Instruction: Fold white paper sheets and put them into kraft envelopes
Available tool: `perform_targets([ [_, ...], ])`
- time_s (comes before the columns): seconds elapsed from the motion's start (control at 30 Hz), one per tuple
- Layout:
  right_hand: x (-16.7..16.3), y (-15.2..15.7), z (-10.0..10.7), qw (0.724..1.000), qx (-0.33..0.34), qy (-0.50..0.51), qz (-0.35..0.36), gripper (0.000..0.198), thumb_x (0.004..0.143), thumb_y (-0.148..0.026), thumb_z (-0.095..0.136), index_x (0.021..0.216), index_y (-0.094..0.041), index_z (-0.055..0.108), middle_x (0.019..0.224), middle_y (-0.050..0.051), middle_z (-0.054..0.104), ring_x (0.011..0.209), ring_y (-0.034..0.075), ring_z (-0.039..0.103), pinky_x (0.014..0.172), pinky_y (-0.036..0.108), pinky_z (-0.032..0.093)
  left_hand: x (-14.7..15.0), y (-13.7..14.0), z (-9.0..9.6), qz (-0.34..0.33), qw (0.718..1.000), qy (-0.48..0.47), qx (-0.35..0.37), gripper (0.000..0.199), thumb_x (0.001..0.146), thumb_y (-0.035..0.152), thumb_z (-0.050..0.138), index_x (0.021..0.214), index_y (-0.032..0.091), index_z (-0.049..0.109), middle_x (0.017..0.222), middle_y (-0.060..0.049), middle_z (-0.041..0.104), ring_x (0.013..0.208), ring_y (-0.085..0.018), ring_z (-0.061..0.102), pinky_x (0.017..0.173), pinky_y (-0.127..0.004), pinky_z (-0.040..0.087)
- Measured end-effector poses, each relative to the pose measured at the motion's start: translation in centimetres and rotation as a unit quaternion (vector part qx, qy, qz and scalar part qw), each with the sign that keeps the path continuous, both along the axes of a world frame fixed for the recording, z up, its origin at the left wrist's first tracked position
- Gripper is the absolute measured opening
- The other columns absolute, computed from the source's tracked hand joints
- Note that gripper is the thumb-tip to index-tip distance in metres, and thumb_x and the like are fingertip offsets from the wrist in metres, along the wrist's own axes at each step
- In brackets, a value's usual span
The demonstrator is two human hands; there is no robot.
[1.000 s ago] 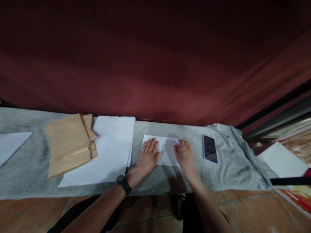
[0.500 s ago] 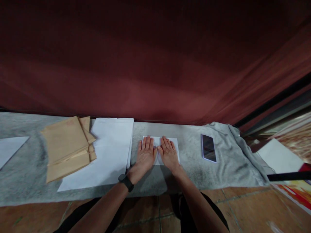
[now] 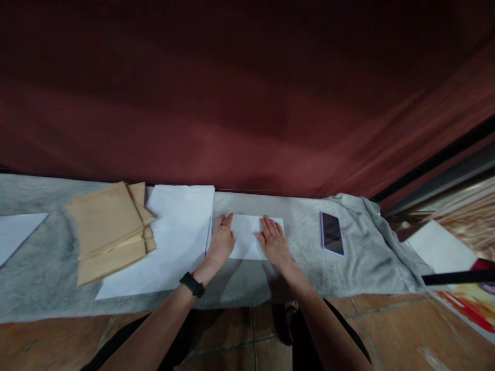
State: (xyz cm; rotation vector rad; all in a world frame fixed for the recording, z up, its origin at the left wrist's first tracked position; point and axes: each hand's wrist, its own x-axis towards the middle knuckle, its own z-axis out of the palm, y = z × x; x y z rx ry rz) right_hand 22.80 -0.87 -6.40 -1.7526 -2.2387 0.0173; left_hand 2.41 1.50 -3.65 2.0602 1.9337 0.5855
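Observation:
A small white folded paper (image 3: 247, 237) lies flat on the grey cloth in front of me. My right hand (image 3: 274, 241) rests palm down on its right part, fingers stretched out and slightly spread. At the paper's left edge is my left hand (image 3: 221, 241), turned partly onto its side with the fingers extended; its palm is hidden. A black watch (image 3: 192, 285) is on my left wrist. Just left of that hand lies a stack of large white sheets (image 3: 178, 232), partly covered by brown paper envelopes (image 3: 108, 221).
The grey cloth (image 3: 309, 278) covers a long narrow surface against a dark red wall of fabric (image 3: 240, 118). A phone (image 3: 331, 233) lies to the right. Another white sheet (image 3: 19, 232) is at the far left. A tiled floor (image 3: 390, 330) shows below.
My left hand has slid left across the folded paper to its left edge and tilted onto its side. My right hand has shifted slightly right, uncovering the paper's middle.

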Motion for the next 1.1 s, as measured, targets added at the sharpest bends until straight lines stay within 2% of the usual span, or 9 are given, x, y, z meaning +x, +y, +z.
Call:
perform_targets([
  [0.1, 0.0, -0.1, 0.1, 1.000, -0.006, -0.001, 0.001, 0.056, 0.108, -0.041, 0.036, 0.156, -0.013, 0.043, 0.162, 0.013, 0.041, 0.150, 0.027, 0.039, 0.124, 0.047, 0.031, -0.3, -0.2, -0.6, -0.019, 1.000, -0.014, 0.011, 0.064, 0.082, 0.001, 0.046, 0.144, 0.013, 0.054, 0.137, -0.016, 0.060, 0.115, -0.025, 0.067, 0.108, -0.039, 0.052],
  [0.2, -0.1, -0.2, 0.2, 1.000, -0.009, -0.003, -0.001, 0.056, 0.108, -0.041, 0.036, 0.156, -0.012, 0.042, 0.162, 0.014, 0.040, 0.151, 0.028, 0.039, 0.125, 0.048, 0.030, -0.2, -0.7, -0.4, -0.038, 0.999, 0.008, 0.035, 0.064, 0.082, -0.001, 0.043, 0.142, 0.015, 0.056, 0.137, -0.015, 0.061, 0.114, -0.024, 0.067, 0.107, -0.039, 0.053],
  [0.33, -0.1, -0.2, 0.4, 1.000, -0.013, 0.005, -0.007, 0.056, 0.108, -0.040, 0.035, 0.155, -0.010, 0.043, 0.162, 0.014, 0.041, 0.151, 0.028, 0.038, 0.125, 0.048, 0.029, 0.9, -1.9, 0.2, -0.019, 0.992, 0.098, 0.077, 0.056, 0.088, 0.004, 0.041, 0.141, 0.012, 0.057, 0.154, -0.020, 0.049, 0.137, -0.033, 0.053, 0.112, -0.050, 0.047],
  [0.4, -0.2, -0.3, 0.4, 1.000, -0.012, 0.021, -0.008, 0.057, 0.109, -0.040, 0.033, 0.155, -0.009, 0.043, 0.161, 0.015, 0.041, 0.151, 0.028, 0.037, 0.125, 0.048, 0.029, 2.0, -2.7, -0.2, -0.053, 0.987, 0.122, 0.087, 0.054, 0.091, 0.007, 0.039, 0.144, 0.010, 0.054, 0.160, -0.019, 0.043, 0.147, -0.034, 0.043, 0.117, -0.051, 0.041],
  [0.5, -1.1, -0.8, 0.4, 0.998, -0.011, 0.064, 0.004, 0.058, 0.109, -0.039, 0.025, 0.156, -0.009, 0.041, 0.163, 0.015, 0.038, 0.153, 0.025, 0.034, 0.126, 0.047, 0.029, 3.7, -3.7, -1.6, -0.120, 0.980, 0.133, 0.085, 0.054, 0.098, 0.018, 0.036, 0.150, 0.006, 0.045, 0.160, -0.019, 0.043, 0.152, -0.032, 0.034, 0.122, -0.051, 0.034],
  [0.63, -3.0, -1.9, 0.5, 0.992, -0.033, 0.121, 0.023, 0.059, 0.110, -0.039, 0.017, 0.159, -0.014, 0.037, 0.163, 0.010, 0.041, 0.153, 0.019, 0.033, 0.126, 0.042, 0.031, 4.9, -4.5, -3.2, -0.177, 0.968, 0.155, 0.084, 0.064, 0.095, 0.016, 0.037, 0.158, 0.007, 0.030, 0.163, -0.020, 0.037, 0.155, -0.030, 0.027, 0.126, -0.053, 0.025],
  [0.77, -3.3, -2.3, 0.6, 0.994, -0.041, 0.100, 0.021, 0.058, 0.110, -0.038, 0.017, 0.158, -0.014, 0.038, 0.163, 0.009, 0.041, 0.153, 0.019, 0.033, 0.128, 0.042, 0.024, 4.6, -4.4, -3.5, -0.177, 0.967, 0.160, 0.088, 0.068, 0.095, 0.015, 0.036, 0.161, 0.009, 0.023, 0.165, -0.020, 0.033, 0.156, -0.027, 0.023, 0.128, -0.052, 0.022],
  [0.87, -2.3, -2.1, 0.3, 0.997, -0.034, 0.063, 0.003, 0.057, 0.110, -0.036, 0.018, 0.156, -0.012, 0.041, 0.163, 0.012, 0.039, 0.154, 0.021, 0.032, 0.128, 0.045, 0.023, 4.0, -4.1, -3.3, -0.174, 0.969, 0.154, 0.088, 0.063, 0.099, 0.019, 0.032, 0.159, 0.003, 0.026, 0.164, -0.022, 0.034, 0.156, -0.029, 0.022, 0.128, -0.052, 0.021],
  [1.1, -0.1, -2.1, -1.1, 0.999, 0.038, 0.000, -0.020, 0.062, 0.110, -0.043, 0.027, 0.156, -0.004, 0.039, 0.163, 0.020, 0.037, 0.152, 0.030, 0.035, 0.124, 0.049, 0.027, 2.9, -3.7, -2.8, -0.106, 0.979, 0.154, 0.081, 0.066, 0.103, 0.040, 0.034, 0.157, 0.003, 0.034, 0.164, -0.021, 0.033, 0.156, -0.030, 0.025, 0.127, -0.049, 0.025],
])
